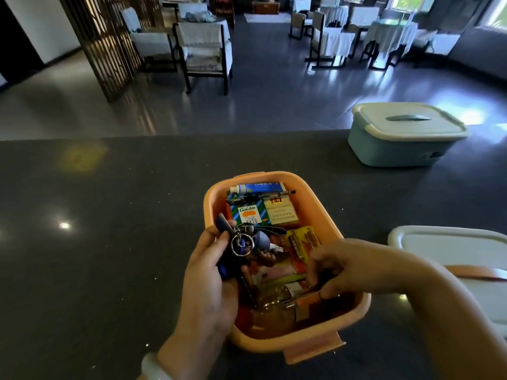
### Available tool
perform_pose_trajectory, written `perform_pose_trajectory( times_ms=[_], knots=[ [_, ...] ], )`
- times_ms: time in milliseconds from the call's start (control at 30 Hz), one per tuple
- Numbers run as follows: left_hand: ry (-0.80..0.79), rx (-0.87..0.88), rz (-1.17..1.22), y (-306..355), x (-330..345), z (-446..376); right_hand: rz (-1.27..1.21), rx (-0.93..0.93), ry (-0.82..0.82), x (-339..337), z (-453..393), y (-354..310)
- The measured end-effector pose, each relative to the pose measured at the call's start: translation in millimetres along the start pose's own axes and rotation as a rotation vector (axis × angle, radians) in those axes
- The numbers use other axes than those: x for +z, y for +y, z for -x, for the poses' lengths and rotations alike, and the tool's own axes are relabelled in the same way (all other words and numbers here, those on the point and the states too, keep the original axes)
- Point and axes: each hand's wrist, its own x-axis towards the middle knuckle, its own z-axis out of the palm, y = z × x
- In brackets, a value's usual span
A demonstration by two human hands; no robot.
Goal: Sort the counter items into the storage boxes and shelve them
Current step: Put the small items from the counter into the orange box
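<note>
Orange box [307, 187], keyring [241, 242] in left hand [208, 275]

Premises: restaurant or dining hall, viewed from behind a dark stone service counter [115, 204]. Evidence: several cloth-draped tables [389, 37] with dark-framed, covered chairs [204, 48] on a polished grey floor [274, 86]; wooden lattice screen [107, 42] at left; daylight from windows at far right
</note>
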Motion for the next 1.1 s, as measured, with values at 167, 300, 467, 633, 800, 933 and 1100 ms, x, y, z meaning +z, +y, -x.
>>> perform_pose_trajectory(
  times_ms=[167,300,467,633,800,933,1100],
  knots=[
    [-0.021,-0.021,0.013,0.2,-1.4,0.8,-0.071,-0.002,0.208,-10.8,-5.4,8.3],
    [-0.063,-0.041,-0.038,2.0,4.9,4.3,-0.237,-0.073,0.462,-9.2,-13.4,5.6],
    [-0.192,-0.072,-0.152,3.2,13.3,8.4,-0.493,-0.272,0.301,1.9,-14.6,-20.1],
    [-0.258,-0.05,-0.301,3.4,16.4,12.8,-0.404,-0.214,0.339,9.7,-19.2,-30.7],
    [-0.236,-0.116,-0.428,8.2,10.9,18.6,-0.428,-0.13,0.294,10.0,-19.5,-21.8],
    [-0.243,-0.099,-0.652,20.7,1.6,17.6,-0.439,-0.097,0.179,12.9,-21.0,-20.1],
    [-0.206,0.03,-1.021,28.8,-5.6,15.8,-0.296,-0.054,0.069,21.5,-29.3,-25.4]
  ],
)
